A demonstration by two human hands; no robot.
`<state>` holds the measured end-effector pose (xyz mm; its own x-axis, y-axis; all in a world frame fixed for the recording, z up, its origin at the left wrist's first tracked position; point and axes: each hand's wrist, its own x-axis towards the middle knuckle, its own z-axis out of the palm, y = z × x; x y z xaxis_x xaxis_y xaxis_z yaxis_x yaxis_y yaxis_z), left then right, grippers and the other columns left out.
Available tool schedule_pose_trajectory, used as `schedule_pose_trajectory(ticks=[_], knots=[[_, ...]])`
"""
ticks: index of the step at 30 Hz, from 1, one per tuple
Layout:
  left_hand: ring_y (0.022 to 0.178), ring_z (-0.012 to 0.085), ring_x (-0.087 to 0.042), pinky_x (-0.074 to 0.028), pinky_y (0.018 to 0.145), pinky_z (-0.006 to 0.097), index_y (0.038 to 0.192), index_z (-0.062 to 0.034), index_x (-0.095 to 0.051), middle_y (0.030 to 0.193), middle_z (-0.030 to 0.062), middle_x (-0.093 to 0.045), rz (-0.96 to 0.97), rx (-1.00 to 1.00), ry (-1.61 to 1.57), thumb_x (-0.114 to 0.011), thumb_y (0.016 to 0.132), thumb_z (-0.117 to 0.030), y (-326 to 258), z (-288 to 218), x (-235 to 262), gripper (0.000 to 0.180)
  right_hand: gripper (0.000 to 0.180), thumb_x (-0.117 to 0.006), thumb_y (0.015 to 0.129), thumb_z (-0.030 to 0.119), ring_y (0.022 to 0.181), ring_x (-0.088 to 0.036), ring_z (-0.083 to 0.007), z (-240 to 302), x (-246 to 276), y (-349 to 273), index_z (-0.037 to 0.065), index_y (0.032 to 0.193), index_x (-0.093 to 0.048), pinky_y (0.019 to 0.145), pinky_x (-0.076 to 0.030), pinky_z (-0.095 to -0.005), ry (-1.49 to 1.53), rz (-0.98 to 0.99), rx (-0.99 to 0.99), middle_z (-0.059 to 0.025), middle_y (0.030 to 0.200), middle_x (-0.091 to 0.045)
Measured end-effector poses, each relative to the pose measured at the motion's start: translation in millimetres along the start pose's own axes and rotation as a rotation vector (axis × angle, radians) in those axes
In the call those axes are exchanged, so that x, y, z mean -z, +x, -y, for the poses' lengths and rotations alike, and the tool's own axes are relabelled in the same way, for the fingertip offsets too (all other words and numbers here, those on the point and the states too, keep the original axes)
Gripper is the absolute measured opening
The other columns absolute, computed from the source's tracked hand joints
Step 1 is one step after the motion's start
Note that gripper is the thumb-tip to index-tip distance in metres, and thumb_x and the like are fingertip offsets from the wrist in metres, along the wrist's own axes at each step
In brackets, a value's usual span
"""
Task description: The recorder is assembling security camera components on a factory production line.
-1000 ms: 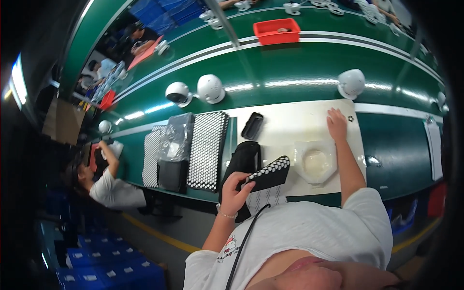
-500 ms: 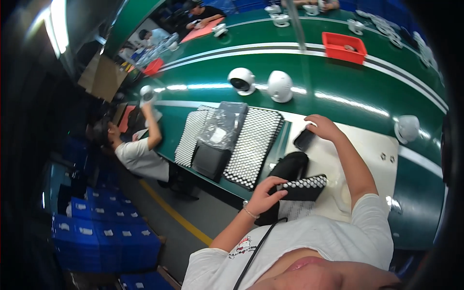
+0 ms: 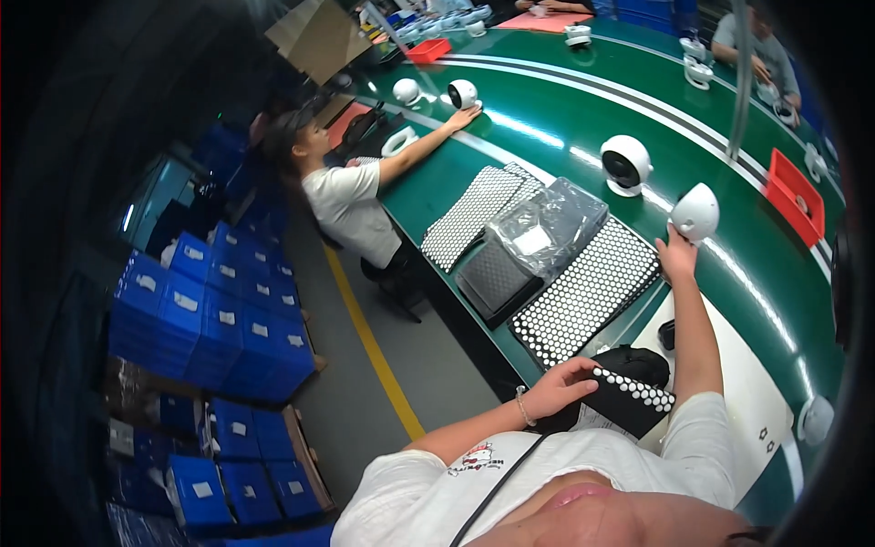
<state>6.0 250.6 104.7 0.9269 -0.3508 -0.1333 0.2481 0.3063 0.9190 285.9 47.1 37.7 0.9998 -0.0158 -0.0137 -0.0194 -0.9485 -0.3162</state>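
Observation:
My left hand (image 3: 567, 387) holds a black sheet of white round pads (image 3: 631, 401) near my body, thumb on top, the sheet bent so its dotted edge faces up. My right arm reaches forward, and my right hand (image 3: 676, 255) grips the lower edge of a white round camera (image 3: 697, 211) standing on the green table. Left of it stands a second white camera (image 3: 626, 164) with a black front. A larger sheet of white pads (image 3: 588, 296) lies flat on the table, between my hands and the clear plastic bag (image 3: 547, 223).
A black tray (image 3: 492, 278) and more dotted sheets (image 3: 469, 214) lie to the left. A white board (image 3: 743, 401) lies under my right arm. At the left a co-worker (image 3: 351, 196) touches another camera (image 3: 463, 94). A red bin (image 3: 793, 196) sits far right; blue boxes (image 3: 210, 310) are stacked on the floor.
My right hand has moved from above the white board out to the white camera. My left hand keeps the dotted sheet. The view has turned left; the co-worker now reaches forward to a camera.

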Motion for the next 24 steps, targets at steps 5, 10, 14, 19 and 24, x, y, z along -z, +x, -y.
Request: schedule_pose_trajectory(ticks=[5, 10, 14, 19, 24], knots=[[0.089, 0.0069, -0.047, -0.039, 0.078, 0.022, 0.104, -0.003, -0.047, 0.096, 0.0008, -0.051, 0.124, -0.033, 0.031, -0.054, 0.081, -0.005, -2.5, -3.5, -6.3, 0.024, 0.027, -0.058, 0.07, 0.013, 0.082, -0.053, -0.0264, -57.3, 12.3, -11.0, 0.011, 0.097, -0.056, 0.072, -0.039, -0.037, -0.078, -0.5, 0.264, -0.0074, 0.09, -0.056], [0.076, 0.004, -0.046, -0.04, 0.066, 0.018, 0.099, -0.0035, -0.047, 0.085, -0.0013, -0.049, 0.111, -0.047, 0.043, -0.056, 0.08, -0.006, -11.9, -1.5, -19.2, 0.022, 0.021, -0.056, 0.073, 0.016, 0.083, -0.052, -0.0313, -79.6, 75.7, -62.2, 0.004, 0.09, -0.056, 0.072, -0.041, -0.0378, 0.033, -0.325, 0.372, -0.0133, 0.087, -0.055], [0.072, 0.0039, -0.046, -0.04, 0.062, 0.018, 0.093, -0.0021, -0.05, 0.081, -0.0009, -0.047, 0.105, -0.079, 0.154, -0.057, 0.077, -0.002, -21.2, 8.7, -26.4, 0.017, 0.029, -0.059, 0.073, 0.027, 0.076, -0.053, -0.029, -95.1, 115.1, -125.6, 0.0, 0.084, -0.056, 0.066, -0.041, -0.0339, 0.371, -0.411, 0.218, -0.0144, 0.083, -0.055], [0.075, 0.0106, -0.049, -0.041, 0.066, 0.021, 0.086, 0.0009, -0.052, 0.086, 0.0055, -0.047, 0.24, -0.217, 0.185, -0.053, 0.074, 0.007, -24.3, 11.2, -43.8, 0.013, 0.02, -0.063, 0.074, 0.019, 0.061, -0.046, -0.0085, -90.4, 156.3, -242.7, 0.001, 0.08, -0.057, 0.057, -0.038, -0.0227, 0.771, -0.352, 0.023, -0.0018, 0.068, -0.053], [0.066, 0.0155, -0.05, -0.039, 0.06, 0.025, 0.08, -0.0016, -0.057, 0.071, 0.0056, -0.053, 0.46, -0.327, 0.328, -0.06, 0.068, 0.003, -16.1, 11.8, -72.9, 0.013, 0.014, -0.061, 0.076, 0.015, 0.056, -0.042, -0.0015, -115.4, 151.8, -334.3, 0.002, 0.08, -0.056, 0.05, -0.033, -0.0163, 1.059, -0.369, -0.234, 0.004, 0.063, -0.051]])
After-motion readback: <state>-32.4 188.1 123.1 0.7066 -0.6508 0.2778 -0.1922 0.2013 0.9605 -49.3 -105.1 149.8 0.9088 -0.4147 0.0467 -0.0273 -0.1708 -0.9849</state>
